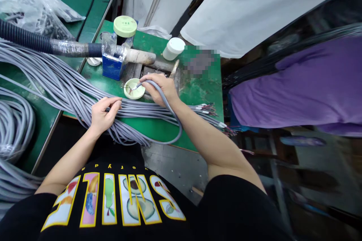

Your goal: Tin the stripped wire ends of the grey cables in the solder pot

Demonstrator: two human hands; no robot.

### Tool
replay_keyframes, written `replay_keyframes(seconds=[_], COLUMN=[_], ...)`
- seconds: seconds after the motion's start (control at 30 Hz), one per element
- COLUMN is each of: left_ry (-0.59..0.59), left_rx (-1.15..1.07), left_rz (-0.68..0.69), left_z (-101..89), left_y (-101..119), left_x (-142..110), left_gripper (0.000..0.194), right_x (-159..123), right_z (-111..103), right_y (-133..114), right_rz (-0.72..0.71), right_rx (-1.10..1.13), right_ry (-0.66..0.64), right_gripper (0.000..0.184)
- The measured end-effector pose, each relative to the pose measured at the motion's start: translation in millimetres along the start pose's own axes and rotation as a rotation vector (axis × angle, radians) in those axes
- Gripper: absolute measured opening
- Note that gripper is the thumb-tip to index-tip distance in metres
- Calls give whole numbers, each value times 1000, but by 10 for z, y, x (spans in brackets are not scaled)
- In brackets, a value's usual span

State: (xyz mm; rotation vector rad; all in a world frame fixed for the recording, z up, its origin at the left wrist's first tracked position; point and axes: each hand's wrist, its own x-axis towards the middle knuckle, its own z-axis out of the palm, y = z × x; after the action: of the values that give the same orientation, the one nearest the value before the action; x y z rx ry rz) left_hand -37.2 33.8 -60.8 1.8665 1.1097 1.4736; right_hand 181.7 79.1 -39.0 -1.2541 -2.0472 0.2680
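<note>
My right hand [161, 89] is closed around a grey cable [177, 120] near its end. The cable's stripped end, with thin bare wires fanned out, is over a small pale-green dish [135, 95]; I cannot tell whether the wires touch its contents. From my fingers the cable loops down past my wrist to the table edge. My left hand [104, 115] is just left of the dish, over a thick bundle of grey cables [73, 86], its thumb and fingers drawn together. Whatever it may pinch is hidden.
Behind the dish, a ribbed extraction hose [31, 37] ends at a pale nozzle [140, 56] by a blue box [111, 67]. A green-lidded jar [125, 26] and a white-lidded tub [173, 48] stand beyond. Coiled cable [14, 124] lies left. A person in purple [299, 86] is at right.
</note>
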Motion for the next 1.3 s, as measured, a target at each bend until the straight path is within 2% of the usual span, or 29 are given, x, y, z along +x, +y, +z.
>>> replay_keyframes(seconds=[0.13, 0.23, 0.33, 0.43, 0.57, 0.7, 0.9, 1.17, 1.3], left_ry=[0, -2, -12, -16, -23, -20, -27, -39, -34], left_rx=[16, 26, 23, 20, 27, 14, 19, 11, 6], left_rz=[8, 5, 2, 6, 4, 18, 11, 4, 9], left_z=[0, 0, -1, -4, -8, -8, -8, -9, -4], left_y=[-3, 1, -2, -9, -13, -11, -14, -27, -23], left_x=[-2, -4, -3, 0, 6, 12, 10, -1, 2], left_gripper=[15, 15, 16, 16, 15, 15, 15, 16, 16], right_x=[-13, -50, -100, -121, -84, -27, 4, 4, 0], right_z=[-171, -397, -578, -641, -568, -447, -340, -227, -228], right_y=[-83, -93, 36, 272, 580, 746, 810, 906, 900], right_rz=[-8, 37, 115, 157, 209, 230, 291, 303, 315], right_rx=[2, -27, -45, -42, -10, 17, 50, 47, 37], right_ry=[37, 160, 306, 373, 410, 429, 385, 375, 371], right_gripper=[21, 20, 19, 19, 18, 18, 19, 19, 21])
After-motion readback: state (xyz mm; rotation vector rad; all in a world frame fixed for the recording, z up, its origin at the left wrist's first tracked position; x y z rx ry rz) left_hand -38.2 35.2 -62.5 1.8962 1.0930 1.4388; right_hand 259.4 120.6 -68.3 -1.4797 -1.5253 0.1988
